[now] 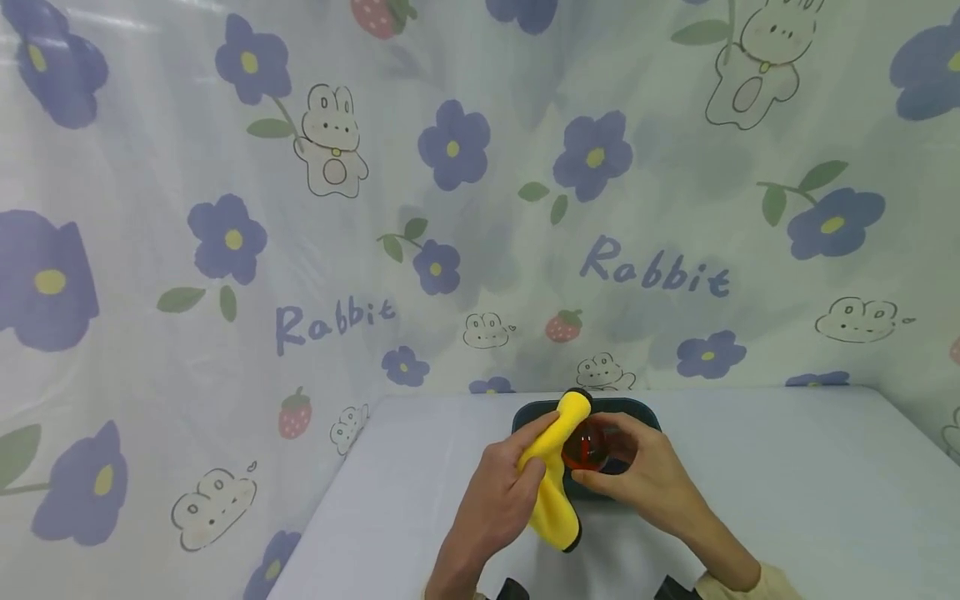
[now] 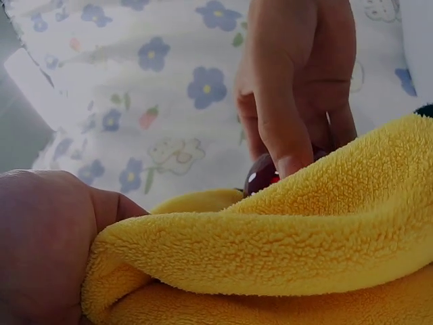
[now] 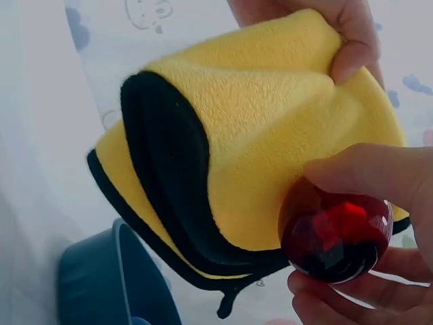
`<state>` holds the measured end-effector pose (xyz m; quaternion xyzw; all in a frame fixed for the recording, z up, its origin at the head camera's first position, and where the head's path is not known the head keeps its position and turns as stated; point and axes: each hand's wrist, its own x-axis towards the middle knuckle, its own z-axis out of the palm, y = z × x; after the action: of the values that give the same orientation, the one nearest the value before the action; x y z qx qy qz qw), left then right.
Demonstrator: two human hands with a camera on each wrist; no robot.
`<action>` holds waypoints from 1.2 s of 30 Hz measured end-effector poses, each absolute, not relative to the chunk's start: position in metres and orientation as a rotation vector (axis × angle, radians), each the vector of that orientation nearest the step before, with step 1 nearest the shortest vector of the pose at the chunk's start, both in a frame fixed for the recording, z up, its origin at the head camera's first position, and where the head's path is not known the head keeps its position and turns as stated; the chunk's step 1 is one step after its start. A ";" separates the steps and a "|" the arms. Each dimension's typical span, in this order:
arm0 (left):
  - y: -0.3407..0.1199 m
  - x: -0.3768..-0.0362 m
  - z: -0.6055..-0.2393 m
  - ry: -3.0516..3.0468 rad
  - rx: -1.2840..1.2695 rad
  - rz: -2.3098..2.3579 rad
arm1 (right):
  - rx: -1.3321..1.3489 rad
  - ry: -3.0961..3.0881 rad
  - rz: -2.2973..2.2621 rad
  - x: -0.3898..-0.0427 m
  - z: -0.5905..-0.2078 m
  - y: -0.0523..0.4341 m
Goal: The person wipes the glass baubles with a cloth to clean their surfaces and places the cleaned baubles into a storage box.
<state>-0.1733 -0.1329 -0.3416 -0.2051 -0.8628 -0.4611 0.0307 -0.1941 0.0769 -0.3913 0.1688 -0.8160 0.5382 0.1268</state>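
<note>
You are pinching the faceted red ball [image 3: 336,238] in your right hand [image 1: 637,477] over the dark tray [image 1: 645,410], while your left hand [image 1: 498,492] is gripping the folded yellow cloth [image 1: 557,467] against it. Pressing hard could be squeezing the slick ball loose; the table [image 1: 787,483] lies below, the rabbit-print curtain [image 1: 300,250] behind.

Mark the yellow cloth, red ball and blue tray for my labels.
yellow cloth [image 3: 270,115], right wrist view, fleece face.
red ball [image 3: 336,237], right wrist view, faceted front.
blue tray [image 1: 645,410], head view, far rim.
</note>
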 end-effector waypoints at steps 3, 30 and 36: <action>-0.133 -0.175 -0.343 -2.645 -0.656 -1.390 | 0.528 -2.374 1.530 -0.193 -0.393 0.075; -0.135 -0.189 -0.355 -2.685 -0.680 -1.489 | 0.712 -2.198 1.780 -0.188 -0.389 0.074; -0.135 -0.188 -0.354 -2.691 -0.667 -1.510 | 0.678 -2.229 1.825 -0.189 -0.389 0.074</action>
<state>-0.1884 -0.1346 -0.3542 -0.2114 -0.8524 -0.4782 -0.0076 -0.1886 0.0741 -0.3895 0.2281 -0.7499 0.6143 0.0909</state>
